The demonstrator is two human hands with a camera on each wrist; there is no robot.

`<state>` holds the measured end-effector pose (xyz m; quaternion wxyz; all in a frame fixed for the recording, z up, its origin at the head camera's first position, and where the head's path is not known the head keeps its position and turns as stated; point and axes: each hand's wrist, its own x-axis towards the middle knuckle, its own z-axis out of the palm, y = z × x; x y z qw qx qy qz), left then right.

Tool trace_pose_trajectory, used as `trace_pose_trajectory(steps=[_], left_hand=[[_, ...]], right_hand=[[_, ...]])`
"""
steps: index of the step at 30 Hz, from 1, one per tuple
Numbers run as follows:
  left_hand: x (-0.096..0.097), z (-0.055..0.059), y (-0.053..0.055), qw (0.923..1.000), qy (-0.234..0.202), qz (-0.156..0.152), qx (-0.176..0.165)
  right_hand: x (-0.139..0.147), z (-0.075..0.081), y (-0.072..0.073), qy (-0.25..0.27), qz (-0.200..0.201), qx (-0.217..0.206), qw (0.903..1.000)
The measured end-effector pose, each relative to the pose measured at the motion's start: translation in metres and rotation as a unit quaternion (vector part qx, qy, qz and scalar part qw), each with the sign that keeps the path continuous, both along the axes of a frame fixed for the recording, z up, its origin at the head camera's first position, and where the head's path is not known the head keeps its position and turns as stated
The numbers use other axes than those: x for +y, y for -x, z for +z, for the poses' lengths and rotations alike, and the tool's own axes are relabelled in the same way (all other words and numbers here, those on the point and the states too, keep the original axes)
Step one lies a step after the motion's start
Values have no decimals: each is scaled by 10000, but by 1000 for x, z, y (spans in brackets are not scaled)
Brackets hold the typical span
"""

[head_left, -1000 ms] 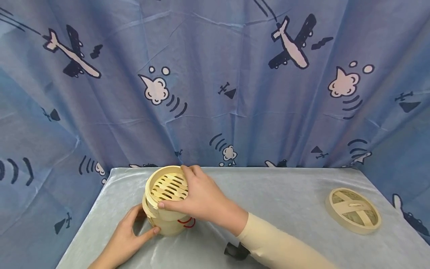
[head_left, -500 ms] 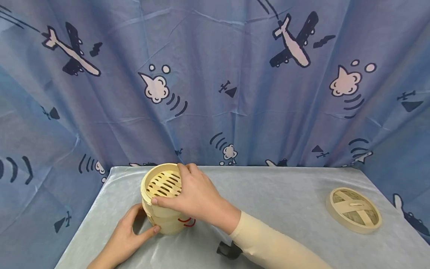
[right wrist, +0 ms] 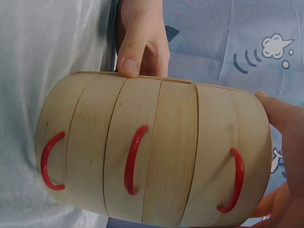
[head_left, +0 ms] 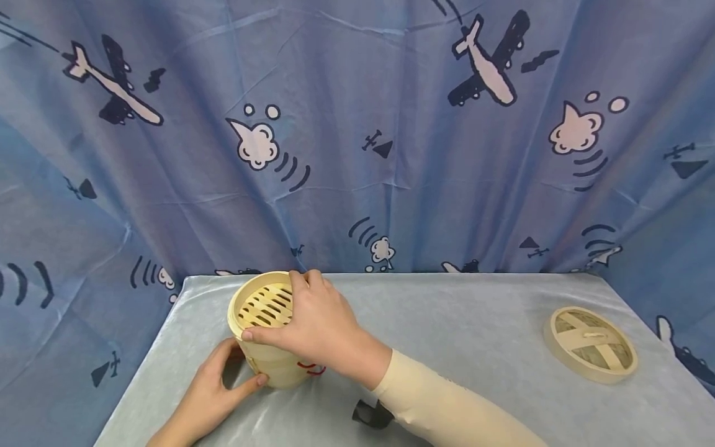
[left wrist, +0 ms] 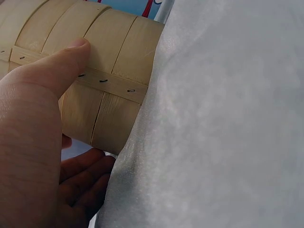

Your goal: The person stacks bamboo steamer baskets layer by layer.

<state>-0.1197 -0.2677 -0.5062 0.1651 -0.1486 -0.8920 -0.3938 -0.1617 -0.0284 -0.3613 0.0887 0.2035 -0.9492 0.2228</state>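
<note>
A stack of round bamboo steamer baskets (head_left: 282, 372) stands at the left of the table. Its top basket (head_left: 262, 304) shows a slatted floor and sits level with the tiers under it. My right hand (head_left: 324, 329) grips that basket's rim, thumb at the near side and fingers at the far side. Lower down, my left hand (head_left: 209, 385) holds the stack from the left. In the left wrist view its thumb (left wrist: 71, 61) lies on the bamboo wall, with the other fingers partly hidden behind. The right wrist view shows red handles (right wrist: 135, 159) along the tiers.
A round bamboo lid (head_left: 592, 344) with crossed strips lies on the right of the cloth-covered table (head_left: 458, 335). A black object (head_left: 371, 415) is beside my right forearm. Behind the table hangs a blue curtain (head_left: 335, 124) printed with airplanes.
The top basket, offset to the right on the stack a second ago, has moved left with my right hand and now lines up with the lower tiers. My left hand stays in place.
</note>
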Motion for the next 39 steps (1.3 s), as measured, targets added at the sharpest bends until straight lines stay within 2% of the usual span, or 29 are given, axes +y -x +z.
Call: trace_pose_trajectory(steps=[14,22,31,39], left_hand=[[1,1,-2,10000,0,44,-16],[3,0,-2,9999,36,74,-99],[3,0,-5,10000,-76,37,-52],[5,1,-4,10000,-87,-19,-44]], right_hand=[[1,-4,-2,38,138,-15,9999],[3,-6,0,139,259,-227,9993],[18,-9,1,51,776,-212,9967],[46,-15,-3,179,811,-464,9955]])
